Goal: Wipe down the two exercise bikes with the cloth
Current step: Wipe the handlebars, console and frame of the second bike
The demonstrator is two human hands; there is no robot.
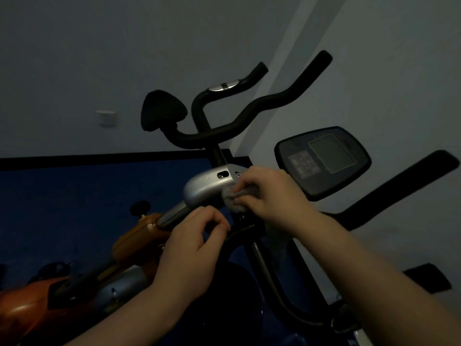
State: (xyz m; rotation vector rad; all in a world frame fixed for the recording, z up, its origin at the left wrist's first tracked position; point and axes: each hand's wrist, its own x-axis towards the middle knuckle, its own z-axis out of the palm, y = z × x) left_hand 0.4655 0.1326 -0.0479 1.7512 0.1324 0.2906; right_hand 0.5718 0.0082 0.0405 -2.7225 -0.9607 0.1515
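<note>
right hand (pixel 268 196) gripping cloth (pixel 237 196) against silver housing (pixel 204 188); left hand (pixel 197 243) curled beside

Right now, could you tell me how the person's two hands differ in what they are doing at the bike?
The right hand grips the grey cloth and presses it against the silver housing; the left hand holds no cloth. The right hand sits higher, at the housing's edge; the left hand is lower, fingers curled just below the grey stem. Both reach forward with bare forearms.
</note>
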